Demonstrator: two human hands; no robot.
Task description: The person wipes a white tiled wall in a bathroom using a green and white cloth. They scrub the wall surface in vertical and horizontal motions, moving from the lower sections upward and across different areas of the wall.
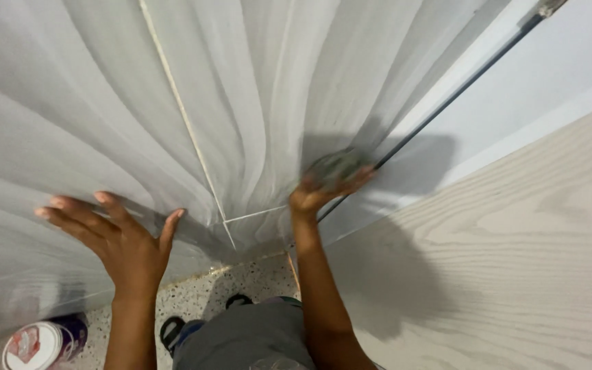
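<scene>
A sheer white curtain [104,103] hangs in folds across most of the view. My left hand [121,236] presses flat against it, fingers spread, holding nothing. Further right, my right hand [323,188] is closed around a round grey pad or sponge [334,166], blurred, held against the glass pane [405,185] beside the curtain's edge. A dark thin frame line [460,85] of the pane runs diagonally up to the right from that hand.
A pale wood-grain panel [515,260] fills the right side. Speckled terrazzo floor [241,281] shows below, with my dark sandals [238,300] on it. A round container with a white and red lid [39,342] stands at the bottom left.
</scene>
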